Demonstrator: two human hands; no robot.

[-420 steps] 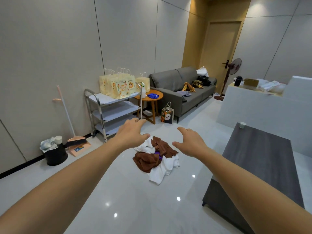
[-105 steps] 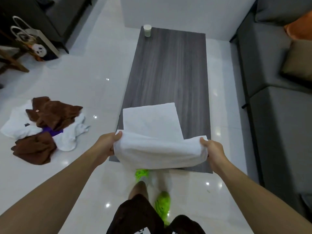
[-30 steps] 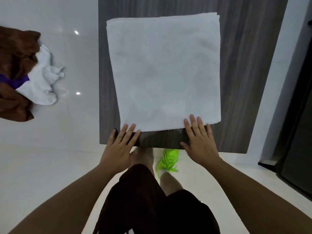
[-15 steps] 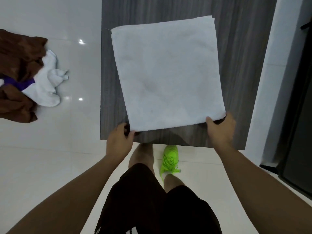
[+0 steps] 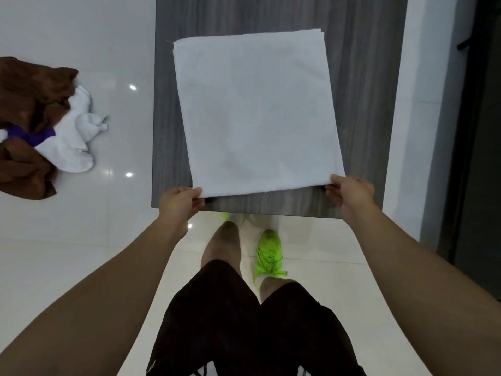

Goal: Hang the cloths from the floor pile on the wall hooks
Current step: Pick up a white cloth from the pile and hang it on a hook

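On table [image 5: 360, 77] | white cloth [image 5: 257, 112] folded square, flat | left hand [image 5: 180, 200], right hand [image 5: 351, 192] pinch near corners

Cloth [image 5: 257, 112] on table [image 5: 360, 77]; pile [image 5: 40, 126] lies left

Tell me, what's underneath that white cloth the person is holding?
The white cloth lies on a dark wood-grain table, its near corners pinched by the left hand and right hand. Whatever else lies beneath the cloth is covered.
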